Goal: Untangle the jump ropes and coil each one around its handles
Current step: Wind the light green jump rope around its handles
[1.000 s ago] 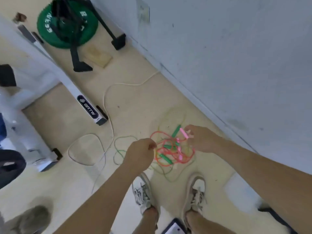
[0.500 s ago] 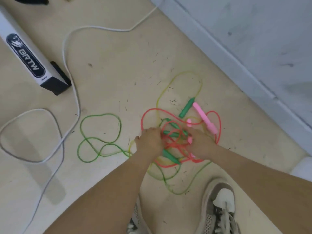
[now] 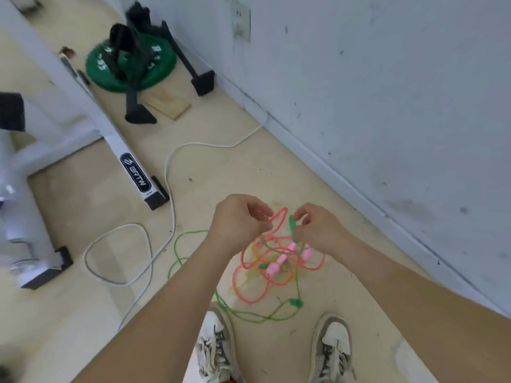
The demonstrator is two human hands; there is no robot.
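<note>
Nearest are two shoes (image 3: 218, 352) planted on the floor (image 3: 367, 308), and just beyond their toes a slack loop of the green rope (image 3: 257, 321) lies beside one green handle (image 3: 297, 303). Past that hangs the tangle itself, partly lifted, with the pink rope (image 3: 234, 280) looped through the green one and through a fainter yellow rope (image 3: 255, 250). That makes three cords by colour, and the pink handles (image 3: 272, 268) knotted in the middle number two or perhaps three; blur hides the count. Above the knot the left hand (image 3: 240, 219) pinches a raised pink loop between thumb and curled fingers, while the right hand (image 3: 318, 228) pinches a second green handle (image 3: 291, 223). Pulling the two apart could cinch the knot tighter, and the trailing green loop may catch under a shoe. Farther left, one white cable (image 3: 166, 172) snakes near the ropes and could be snagged; beyond stand a white frame (image 3: 135, 175) and one green weight plate (image 3: 130, 64).
</note>
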